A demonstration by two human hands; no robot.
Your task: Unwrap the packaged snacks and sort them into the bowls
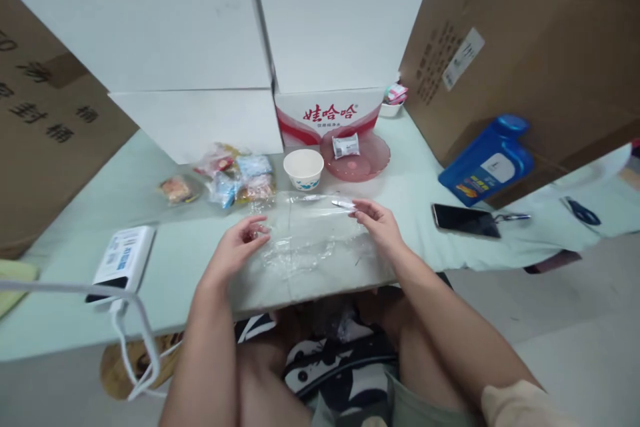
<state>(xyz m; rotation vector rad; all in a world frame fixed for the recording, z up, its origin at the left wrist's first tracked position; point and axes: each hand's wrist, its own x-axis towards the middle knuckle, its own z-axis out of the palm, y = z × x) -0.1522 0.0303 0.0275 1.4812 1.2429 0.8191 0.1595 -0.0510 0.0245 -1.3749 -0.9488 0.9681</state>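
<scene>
A crinkled sheet of clear plastic, perhaps a bag [305, 240], lies spread over the near edge of the table between my hands. At its left side my left hand [240, 245] is curled, thumb and fingertips close together on the plastic. My right hand [379, 223] pinches its upper right part between thumb and fingers, beside a small shiny white strip [343, 204]. Just beyond the plastic stands a white paper bowl [304, 170] with a blue pattern. Behind it to the right, a pink translucent dish [367, 163] holds a small white packet [346, 145].
Several wrapped snacks [235, 177] lie at the left, with a white box [129, 250] and white cable [135, 307] nearer. On the right are a blue bottle [485, 163], a phone [465, 221] and scissors [581, 211]. Cardboard panels [530, 60] wall the back and sides.
</scene>
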